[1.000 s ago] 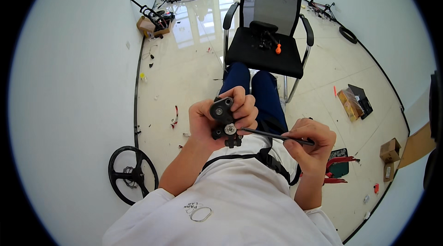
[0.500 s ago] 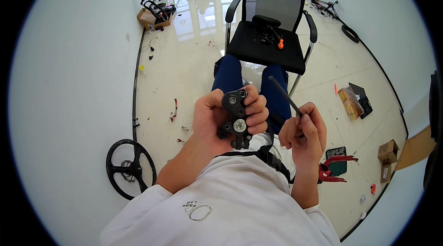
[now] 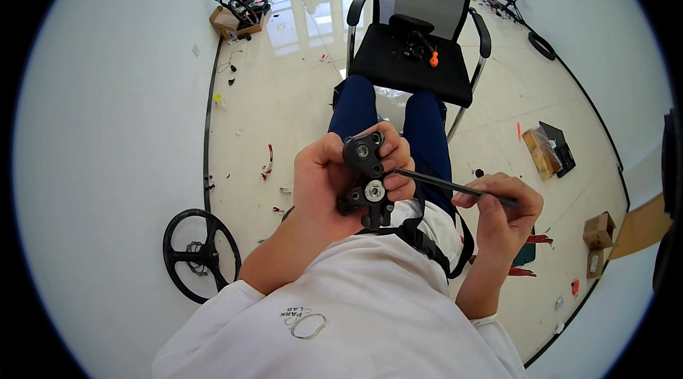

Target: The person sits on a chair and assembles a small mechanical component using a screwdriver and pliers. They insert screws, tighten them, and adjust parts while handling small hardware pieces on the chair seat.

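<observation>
The left hand (image 3: 319, 176) is curled firmly around a black bike part (image 3: 364, 156), thumb on one side and fingers wrapped over the other. The part is held up in front of the person's lap, above the white shirt (image 3: 334, 294) and close to the blue trousers (image 3: 353, 109). It has two rounded ends, one above the other, and a silver round bolt (image 3: 374, 191) faces up from the lower one.

The right hand (image 3: 504, 208) is nearly closed, pinching a thin dark rod (image 3: 449, 184) between thumb and fingers. The rod slants up toward the left, and its tip lies right by the fingers of the left hand, beside the part and a little above the bolt — whether it touches them, I cannot tell.

Past the knees stands a black chair (image 3: 377, 66). On its seat are a screwdriver with an orange handle (image 3: 434, 60), a black bike saddle (image 3: 411, 23) and some small dark pieces. A black three-spoked wheel (image 3: 206, 256) is on the left, near the wall. On the right, a yellow box (image 3: 541, 154) sits next to a black case (image 3: 559, 146) on the floor (image 3: 498, 123) — and a brown cardboard box (image 3: 599, 231) is nearer the person.
</observation>
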